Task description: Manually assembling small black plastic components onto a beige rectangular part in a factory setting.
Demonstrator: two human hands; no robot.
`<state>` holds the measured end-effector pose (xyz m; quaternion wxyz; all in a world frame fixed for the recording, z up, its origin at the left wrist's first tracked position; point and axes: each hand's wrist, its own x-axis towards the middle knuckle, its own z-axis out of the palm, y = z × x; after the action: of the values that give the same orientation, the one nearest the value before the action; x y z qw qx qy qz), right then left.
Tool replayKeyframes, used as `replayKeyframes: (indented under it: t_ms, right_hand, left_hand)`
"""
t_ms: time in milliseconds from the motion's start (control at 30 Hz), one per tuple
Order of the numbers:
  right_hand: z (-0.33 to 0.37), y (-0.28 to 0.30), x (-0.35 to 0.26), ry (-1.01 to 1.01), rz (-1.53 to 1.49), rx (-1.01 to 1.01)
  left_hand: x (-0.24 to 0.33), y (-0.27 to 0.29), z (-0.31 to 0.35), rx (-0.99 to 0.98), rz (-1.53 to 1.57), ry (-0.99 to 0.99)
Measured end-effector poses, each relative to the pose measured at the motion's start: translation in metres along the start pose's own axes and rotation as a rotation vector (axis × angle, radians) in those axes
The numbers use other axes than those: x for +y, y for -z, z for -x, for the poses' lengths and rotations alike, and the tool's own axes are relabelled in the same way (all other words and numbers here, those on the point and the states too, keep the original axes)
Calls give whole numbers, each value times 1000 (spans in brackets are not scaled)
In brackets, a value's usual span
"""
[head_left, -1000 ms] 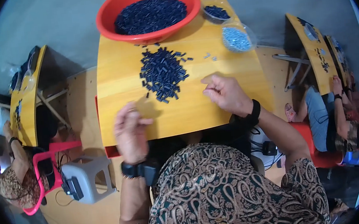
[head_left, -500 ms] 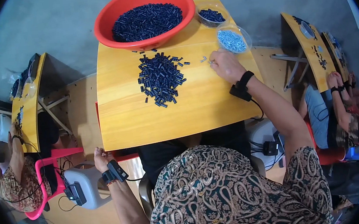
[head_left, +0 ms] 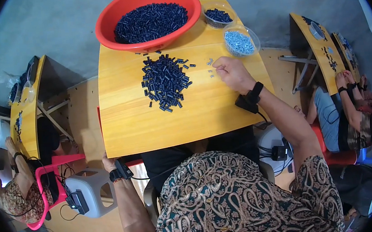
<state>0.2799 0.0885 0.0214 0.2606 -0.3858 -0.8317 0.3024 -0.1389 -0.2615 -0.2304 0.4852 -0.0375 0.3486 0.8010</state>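
Note:
My right hand [head_left: 232, 73] is over the right part of the yellow table [head_left: 151, 131], its fingers curled together. Whatever they may pinch is too small to make out. Just left of these fingertips lie several tiny silvery pieces [head_left: 210, 62]. Beyond the hand, a clear round bowl [head_left: 256, 40] holds many small light-blue, shiny pieces [head_left: 238, 42]. A heap of short dark-blue tubular pieces [head_left: 164, 80] spreads left of the hand. My left hand [head_left: 108, 162] is at the table's near left corner, its fingers hidden by the edge.
A big red basin [head_left: 104, 25] full of dark-blue pieces stands at the far left of the table. Another clear bowl [head_left: 218, 16] with dark-blue pieces is at the far right. Other people work at tables [head_left: 30, 119] on both sides. A grey stool [head_left: 89, 191] stands lower left.
My right hand has drawn back slightly toward me, and more silvery pieces show beside its fingertips. My left hand has moved up against the table corner, its fingers now out of sight.

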Motion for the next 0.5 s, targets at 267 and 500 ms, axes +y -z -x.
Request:
replayKeyframes:
  t_ms: [267, 500]
  right_hand:
    - [10, -4, -7, 178, 18, 3]
    - [0, -5, -12, 215, 222, -63]
  left_hand:
    - [0, -22, 14, 115, -10, -58]
    - [18, -13, 11, 251, -60, -121]
